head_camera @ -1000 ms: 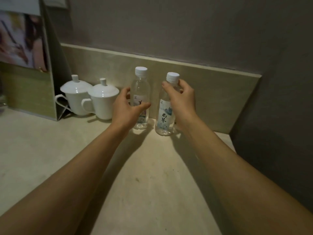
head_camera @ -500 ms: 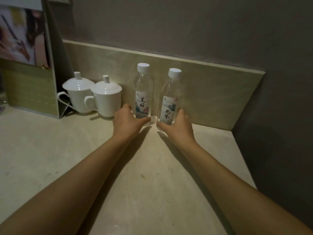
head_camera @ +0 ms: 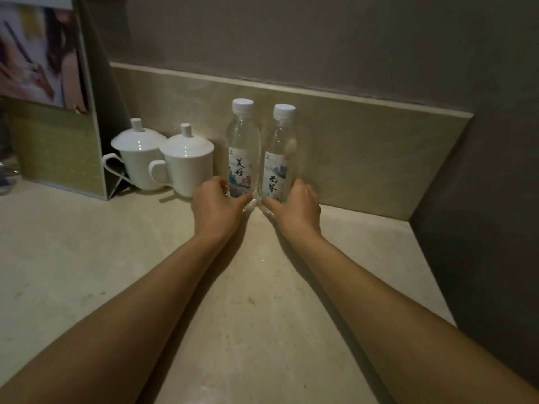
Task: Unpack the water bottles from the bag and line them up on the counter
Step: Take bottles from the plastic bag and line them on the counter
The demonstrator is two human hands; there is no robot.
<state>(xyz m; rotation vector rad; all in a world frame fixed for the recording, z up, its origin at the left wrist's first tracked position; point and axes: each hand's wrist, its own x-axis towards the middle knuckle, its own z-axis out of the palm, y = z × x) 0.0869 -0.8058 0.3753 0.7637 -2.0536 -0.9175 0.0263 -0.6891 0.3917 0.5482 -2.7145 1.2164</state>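
left bottle: clear water bottle (head_camera: 243, 158) with a white cap, upright at the back edge of the counter (head_camera: 87, 258), right up against the low backsplash (head_camera: 364, 153). Label faces the camera.
right bottle: same kind of bottle (head_camera: 278, 161), also upright, just beside the first one, pretty much touching near the base. Both sit a bit left of the counter's back right corner.
left hand: the left hand (head_camera: 214, 207) is cupped round the bottom of the left bottle, thumb across the front low down, fingers curled round its left side. Loose-ish wrap, bottle standing on the counter.
right hand: the right hand (head_camera: 296, 207) mirrors it on the right bottle, thumb at the front of the base, fingers round the right side. Half-closed around it, not a tight fist.
cups: two white lidded cups (head_camera: 163, 161) with handles sit left of the bottles along the same back edge; the nearer one is just beside the left hand.
far left: a standing card or display board (head_camera: 49, 112) with a blurry picture, at the back left of the counter.
lighting: dim, so the label details are hard to read.
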